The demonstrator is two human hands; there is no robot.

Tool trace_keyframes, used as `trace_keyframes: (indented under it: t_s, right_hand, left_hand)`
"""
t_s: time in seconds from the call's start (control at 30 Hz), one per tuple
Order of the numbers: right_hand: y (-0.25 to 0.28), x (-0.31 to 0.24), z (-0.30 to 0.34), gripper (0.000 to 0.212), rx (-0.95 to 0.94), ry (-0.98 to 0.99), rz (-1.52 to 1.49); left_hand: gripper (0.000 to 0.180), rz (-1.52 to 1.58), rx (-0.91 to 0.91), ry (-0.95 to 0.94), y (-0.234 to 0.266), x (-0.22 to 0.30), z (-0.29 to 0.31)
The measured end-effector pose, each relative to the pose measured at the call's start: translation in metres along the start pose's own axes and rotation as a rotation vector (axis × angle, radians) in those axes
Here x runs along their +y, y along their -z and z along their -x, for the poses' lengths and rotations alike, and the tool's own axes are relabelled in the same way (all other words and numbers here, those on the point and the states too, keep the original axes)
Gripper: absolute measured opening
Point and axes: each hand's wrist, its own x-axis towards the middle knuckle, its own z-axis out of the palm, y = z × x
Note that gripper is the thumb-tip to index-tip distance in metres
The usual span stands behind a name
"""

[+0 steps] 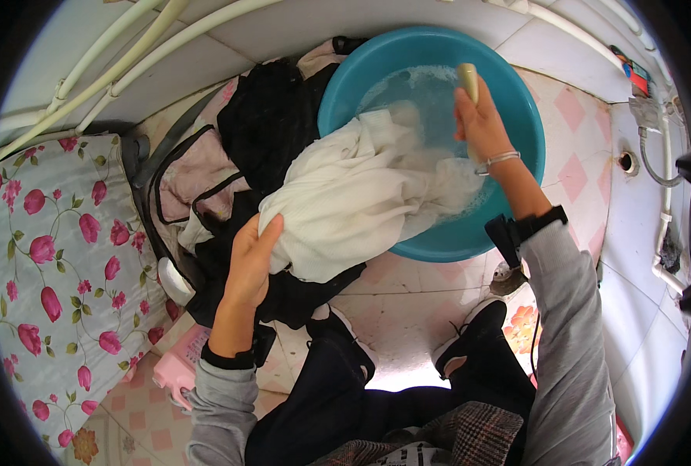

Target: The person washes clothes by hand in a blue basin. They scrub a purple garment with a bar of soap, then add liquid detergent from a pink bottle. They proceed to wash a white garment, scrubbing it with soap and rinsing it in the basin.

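Note:
A white garment (345, 202) droops over the near left rim of a round teal basin (533, 171), with its far part lying in cloudy, sudsy water. My left hand (250, 256) grips the garment's near left edge outside the basin. Above the water, my right hand (483, 128) is closed around a beige rounded handle (467, 81) that points up and away. Whatever sits at the handle's lower end is hidden by the hand, so its kind cannot be told.
Dark and pink clothes (271, 116) lie heaped left of the basin. A cover with pink flowers (50, 272) drapes something at the far left. Beside my left forearm stands a pink plastic jug (178, 369). White pipes (100, 85) run along the wall; my shoes (473, 330) are near the basin.

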Motion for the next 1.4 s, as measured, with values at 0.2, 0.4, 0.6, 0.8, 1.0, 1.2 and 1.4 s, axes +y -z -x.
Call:
trace_keyframes:
  t_s: [0.2,0.4,0.6,0.8,1.0,1.2,1.4]
  right_hand:
    - [-0.045,-0.027,0.058,0.045,-0.607,0.275,0.514]
    - [-0.041,-0.045,0.033,0.029,-0.588,0.149,0.339]
    - [-0.034,-0.065,0.021,0.028,-0.482,0.258,0.304]
    - [-0.052,-0.052,0.016,0.041,-0.332,0.164,0.333]
    - [-0.103,-0.076,0.097,0.064,-0.202,0.351,0.31]
    - [-0.138,-0.084,0.106,0.066,-0.301,0.367,0.351]
    - [-0.138,-0.098,0.121,0.062,-0.364,0.546,0.379]
  left_hand:
    - [0.042,0.245,0.003,0.029,-0.021,0.013,-0.002]
    - [0.044,0.191,0.016,0.0,-0.015,0.023,0.0]
    - [0.049,0.234,0.047,0.03,-0.016,0.027,-0.005]
    - [0.048,0.467,0.008,0.127,-0.015,0.025,-0.01]
    - [0.049,0.681,-0.078,0.185,-0.017,0.018,-0.009]
    - [0.046,0.684,-0.039,0.141,-0.042,0.023,-0.004]
    - [0.044,0.707,-0.188,0.058,-0.019,0.008,0.0]
